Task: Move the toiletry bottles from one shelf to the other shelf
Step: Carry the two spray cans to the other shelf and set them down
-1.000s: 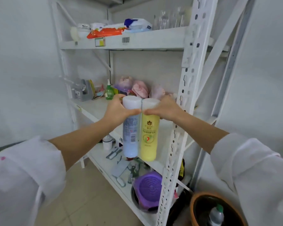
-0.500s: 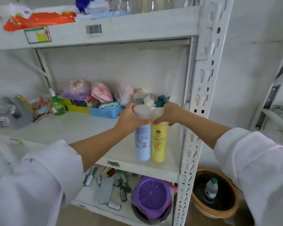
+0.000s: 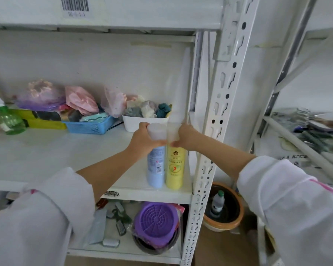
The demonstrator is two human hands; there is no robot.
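Note:
Two tall toiletry bottles stand side by side near the front right corner of the middle shelf [image 3: 46, 156]. The pale blue bottle [image 3: 155, 169] is on the left and my left hand [image 3: 142, 141] grips it just under its white cap. Touching it on the right is the yellow bottle [image 3: 175, 169], and my right hand [image 3: 186, 137] grips its upper part by the cap. Both bottle bases appear to sit on the shelf board.
A white tub [image 3: 144, 121] of cloths, a blue basket [image 3: 90, 125] and a green spray bottle [image 3: 8, 120] stand at the shelf's back. The white upright post [image 3: 219, 112] is just right of the bottles. Below lie a purple lid [image 3: 156, 221] and tools; a brown pot [image 3: 223, 208] sits on the floor.
The two bottles have come down from mid-air onto the middle shelf, both hands still gripping them. The camera has moved closer and lower.

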